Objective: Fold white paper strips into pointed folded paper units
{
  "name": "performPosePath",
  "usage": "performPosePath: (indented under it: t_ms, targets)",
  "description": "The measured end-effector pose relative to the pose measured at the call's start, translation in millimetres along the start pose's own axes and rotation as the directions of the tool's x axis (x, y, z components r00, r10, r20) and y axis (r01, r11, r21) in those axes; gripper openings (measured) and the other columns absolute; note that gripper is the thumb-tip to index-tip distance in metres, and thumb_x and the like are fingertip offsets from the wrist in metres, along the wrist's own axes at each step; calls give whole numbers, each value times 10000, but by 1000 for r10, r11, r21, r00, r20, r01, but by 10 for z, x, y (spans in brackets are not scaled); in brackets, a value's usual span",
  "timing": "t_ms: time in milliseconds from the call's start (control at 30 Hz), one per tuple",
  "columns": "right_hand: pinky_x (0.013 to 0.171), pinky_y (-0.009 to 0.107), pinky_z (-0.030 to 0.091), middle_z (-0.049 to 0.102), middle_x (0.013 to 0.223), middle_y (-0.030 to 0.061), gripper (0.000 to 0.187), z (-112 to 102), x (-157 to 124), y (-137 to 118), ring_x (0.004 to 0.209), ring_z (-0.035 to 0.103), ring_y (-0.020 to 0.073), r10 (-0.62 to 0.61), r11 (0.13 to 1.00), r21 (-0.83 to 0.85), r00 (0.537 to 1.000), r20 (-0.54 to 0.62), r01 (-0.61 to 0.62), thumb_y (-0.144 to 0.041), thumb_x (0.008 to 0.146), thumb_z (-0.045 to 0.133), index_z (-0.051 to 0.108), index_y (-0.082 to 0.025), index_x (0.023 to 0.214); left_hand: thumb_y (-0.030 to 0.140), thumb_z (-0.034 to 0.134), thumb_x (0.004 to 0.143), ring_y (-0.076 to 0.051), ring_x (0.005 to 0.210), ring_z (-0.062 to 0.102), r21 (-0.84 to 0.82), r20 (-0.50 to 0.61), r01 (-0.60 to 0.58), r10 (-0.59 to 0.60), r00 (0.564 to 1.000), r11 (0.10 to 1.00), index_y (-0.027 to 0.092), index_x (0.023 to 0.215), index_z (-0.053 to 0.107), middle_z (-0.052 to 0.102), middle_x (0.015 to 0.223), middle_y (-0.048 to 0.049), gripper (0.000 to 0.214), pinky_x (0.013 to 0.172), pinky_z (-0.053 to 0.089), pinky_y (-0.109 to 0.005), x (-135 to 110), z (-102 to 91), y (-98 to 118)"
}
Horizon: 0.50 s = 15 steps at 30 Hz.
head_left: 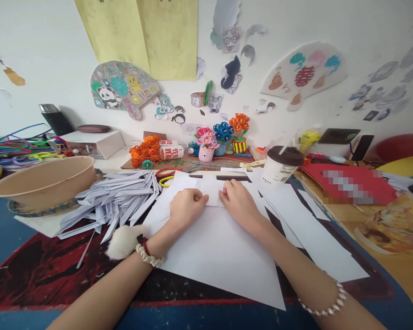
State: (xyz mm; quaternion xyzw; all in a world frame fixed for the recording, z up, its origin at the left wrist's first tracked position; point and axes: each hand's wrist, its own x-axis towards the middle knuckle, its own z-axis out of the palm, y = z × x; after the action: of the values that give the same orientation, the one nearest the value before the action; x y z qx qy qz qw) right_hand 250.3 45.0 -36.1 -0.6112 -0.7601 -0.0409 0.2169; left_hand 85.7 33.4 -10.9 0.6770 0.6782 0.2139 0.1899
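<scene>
Left hand [187, 206]: curled closed, pressed on the left edge of a small paper [213, 193]. Right hand [239, 201]: palm down, fingers loose, pressed on its right edge. Paper lay mid-table on a large sheet [220, 252]. Strip pile [113, 201] lay left, bowl [44, 181] farther left, cup [282, 167] far right.

A red 囍 sign stands on the white fan [304, 75] on the wall above the lidded cup [282, 167]. Left of the cup, a white bottle [172, 151] lying flat bears red Chinese characters, too small to read.
</scene>
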Motion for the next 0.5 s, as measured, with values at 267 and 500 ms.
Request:
performPosePath:
  t_ms: [267, 500]
  targets:
    - [565, 288, 269, 602, 758, 50, 284, 28, 19, -34, 674, 526, 161, 37, 996, -80, 993, 110, -28, -199, 929, 401, 553, -176, 691, 400, 562, 785, -193, 687, 592, 7, 3, 2, -2, 1000, 1000, 227, 608, 633, 692, 695, -2, 258, 559, 296, -287, -8, -1, 14]
    - [580, 296, 256, 625, 793, 76, 252, 33, 23, -24, 716, 541, 181, -16, 993, -109, 988, 156, 33, -184, 941, 422, 602, -159, 767, 359, 564, 784, -193, 682, 580, 15, -2, -9, 9, 1000, 1000, 219, 586, 600, 673, 674, -6, 245, 561, 285, -282, -17, -3, -14]
